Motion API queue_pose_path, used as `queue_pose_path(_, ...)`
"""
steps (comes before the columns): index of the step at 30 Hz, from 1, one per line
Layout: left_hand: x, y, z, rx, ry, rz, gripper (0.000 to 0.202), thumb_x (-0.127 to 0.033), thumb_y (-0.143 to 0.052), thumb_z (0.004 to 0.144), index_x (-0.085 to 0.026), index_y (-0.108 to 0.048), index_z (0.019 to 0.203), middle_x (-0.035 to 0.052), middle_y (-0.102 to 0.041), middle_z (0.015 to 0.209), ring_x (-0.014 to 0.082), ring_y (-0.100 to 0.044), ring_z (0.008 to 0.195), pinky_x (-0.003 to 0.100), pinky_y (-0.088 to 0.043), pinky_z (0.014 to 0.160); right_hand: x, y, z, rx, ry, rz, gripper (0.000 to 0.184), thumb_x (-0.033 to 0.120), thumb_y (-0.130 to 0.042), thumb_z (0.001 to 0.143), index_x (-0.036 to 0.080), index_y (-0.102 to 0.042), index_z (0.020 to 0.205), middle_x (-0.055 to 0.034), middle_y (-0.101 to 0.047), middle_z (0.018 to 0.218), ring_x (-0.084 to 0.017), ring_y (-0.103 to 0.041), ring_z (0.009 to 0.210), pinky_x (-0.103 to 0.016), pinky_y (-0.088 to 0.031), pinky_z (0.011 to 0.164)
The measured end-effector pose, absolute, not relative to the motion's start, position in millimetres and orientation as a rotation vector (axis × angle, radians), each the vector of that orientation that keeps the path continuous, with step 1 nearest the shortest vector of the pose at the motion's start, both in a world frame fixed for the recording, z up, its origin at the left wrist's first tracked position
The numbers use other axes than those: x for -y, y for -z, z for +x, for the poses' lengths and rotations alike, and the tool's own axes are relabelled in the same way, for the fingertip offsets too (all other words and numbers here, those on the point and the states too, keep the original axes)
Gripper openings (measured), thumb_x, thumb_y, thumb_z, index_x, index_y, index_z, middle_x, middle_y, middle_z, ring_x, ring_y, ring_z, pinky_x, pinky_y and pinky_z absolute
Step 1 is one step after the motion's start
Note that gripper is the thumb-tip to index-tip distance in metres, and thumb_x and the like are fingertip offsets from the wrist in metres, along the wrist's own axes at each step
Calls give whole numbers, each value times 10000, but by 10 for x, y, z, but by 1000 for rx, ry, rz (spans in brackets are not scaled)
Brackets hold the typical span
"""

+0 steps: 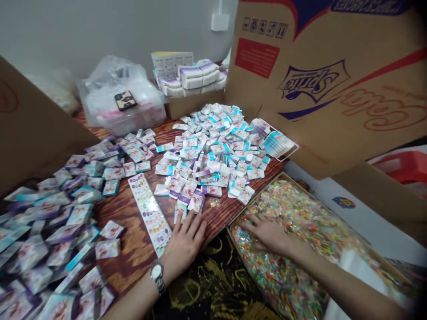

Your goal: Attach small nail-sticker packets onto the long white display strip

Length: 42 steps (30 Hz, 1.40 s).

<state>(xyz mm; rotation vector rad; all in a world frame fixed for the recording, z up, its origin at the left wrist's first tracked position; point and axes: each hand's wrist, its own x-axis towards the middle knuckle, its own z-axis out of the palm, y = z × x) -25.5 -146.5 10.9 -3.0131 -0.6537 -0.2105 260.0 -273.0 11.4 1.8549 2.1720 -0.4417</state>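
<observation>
My left hand (186, 239), with a wristwatch (156, 272) on its wrist, lies palm down near the table's front edge. Its fingers are stretched out, and the tips touch small printed cartons (196, 201) at the front of the middle pile. Beside that hand lies a long sticker sheet (148, 209) with rows of coloured pictures. My right hand (269, 233) reaches into a shallow cardboard tray full of small shiny multicoloured packets (300, 213). Its visible fingers are apart, resting on the packets; the undersides of the fingers are hidden.
Another heap of small cartons (50, 231) covers the table's left side. Behind stand a plastic bag (116, 89) with a phone (125, 100) on it and a box of flat carton stacks (200, 78). Large cardboard boxes (320, 53) flank both sides. Cards (276, 142) lie right of the middle pile.
</observation>
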Motion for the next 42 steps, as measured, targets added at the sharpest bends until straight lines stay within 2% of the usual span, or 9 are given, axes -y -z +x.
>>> queue_pose_path(3,1425,-67,-312,716,120,-2989,410,-269,-483,863,-229,-489,1271,79,-454,1382,351,-353,1281,566,-246,1036,2768,101,2522,-2173,311,1824,885,486,-778,561,323,-382,1336,-159,-381,1367,-413,-396,1182,-552,-324,912)
queue_pose_path(8,1125,-40,-248,720,64,-2978,475,-234,-474,864,-251,-410,1335,100,-396,1419,370,-316,1304,590,-260,1016,2731,186,2496,-2126,309,1773,612,472,-727,635,297,-533,1189,-118,-550,1110,-352,-498,1007,-519,-366,841)
queue_pose_path(14,766,45,-167,529,85,-3009,524,-194,-434,886,-285,-311,1387,107,-328,1458,334,-246,1349,567,-229,1045,2778,299,2512,-2180,244,1793,814,575,-718,602,355,-397,1317,-139,-453,1284,-421,-405,1124,-570,-324,861)
queue_pose_path(17,559,84,-66,471,75,-2987,530,-140,-390,892,-259,-292,1398,123,-315,1462,338,-240,1351,568,-233,1039,2764,364,2517,-2142,267,1787,534,456,-688,703,327,-515,1191,-113,-542,1148,-363,-477,1028,-482,-398,791)
queue_pose_path(20,351,79,49,506,84,-2963,526,-123,-362,896,-258,-289,1399,120,-322,1460,341,-238,1351,584,-240,1023,2704,372,2570,-2160,338,1693,267,225,-603,782,257,-592,1047,-105,-582,1025,-286,-536,927,-384,-436,733)
queue_pose_path(24,194,24,139,586,141,-2960,506,-156,-401,891,-264,-328,1380,129,-363,1435,335,-253,1346,592,-217,1027,2642,242,2749,-2229,432,1602,286,65,-494,785,226,-602,996,-78,-593,958,-214,-563,861,-323,-439,749)
queue_pose_path(29,303,-105,147,655,287,-2974,457,-219,-399,911,-252,-356,1366,127,-378,1425,341,-264,1339,582,-214,1038,2709,-96,3097,-2341,716,1836,214,228,-484,842,201,-572,1035,-81,-571,947,-203,-561,849,-304,-445,748)
queue_pose_path(35,597,-246,-116,730,424,-2998,398,-231,-440,897,-187,-451,1292,155,-430,1375,345,-289,1323,572,-252,1041,2721,-609,3353,-2324,935,2005,286,394,-421,910,195,-571,1052,-106,-608,953,-226,-578,878,-333,-440,767)
queue_pose_path(42,913,-217,-588,964,428,-2956,338,-237,-443,898,-155,-527,1215,153,-505,1303,332,-381,1263,561,-300,1028,1997,-1258,2812,-2524,923,1849,305,407,-423,918,200,-569,1088,-89,-601,935,-195,-563,841,-295,-426,727)
